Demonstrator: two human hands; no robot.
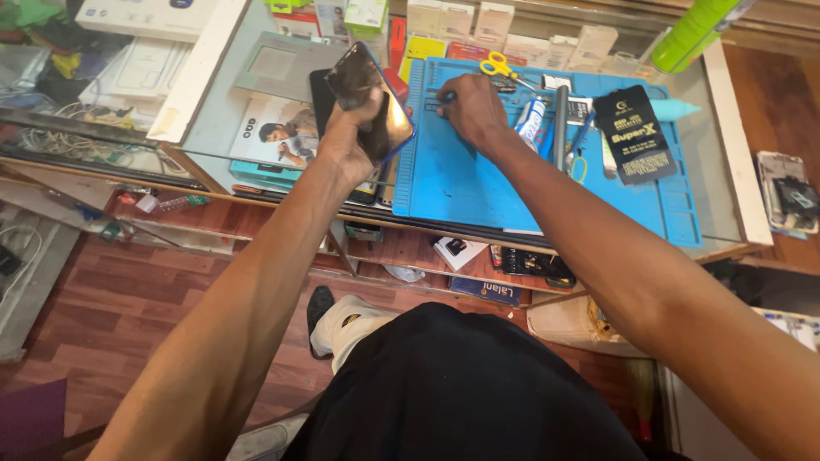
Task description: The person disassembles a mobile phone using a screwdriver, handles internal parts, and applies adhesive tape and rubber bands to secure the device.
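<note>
Glass forms the top of the counter (213, 119), a display case with boxed goods on the shelves beneath it and a row of small cartons along its far edge. Below the near edge lie wooden shelving and a wood-pattern floor.

On the right half of the glass lies a blue work mat (478, 183) with raised compartments on its far and right borders. It carries a black packet (635, 132), a white tube (531, 121), a pair of yellow-handled scissors (497, 65) at the far edge, and several thin tools too small to identify.

Left of the mat, a smartphone (369, 96) with a blue frame and dark glossy face is raised off the glass, tilted.

Risk assessment: the phone is supported by one hand only, above hard glass. A slackened grip would likely let it fall onto the counter or over the near edge to the floor. The reaching arm crosses loose tools; a sweep of the wrist could scatter them.

Hand state: the left hand (346, 145) is closed around the lower part of the phone. The right hand (472, 107) rests on the far left of the mat, fingers curled narrow, pinching a small dark object (446, 96) whose nature cannot be determined.
</note>
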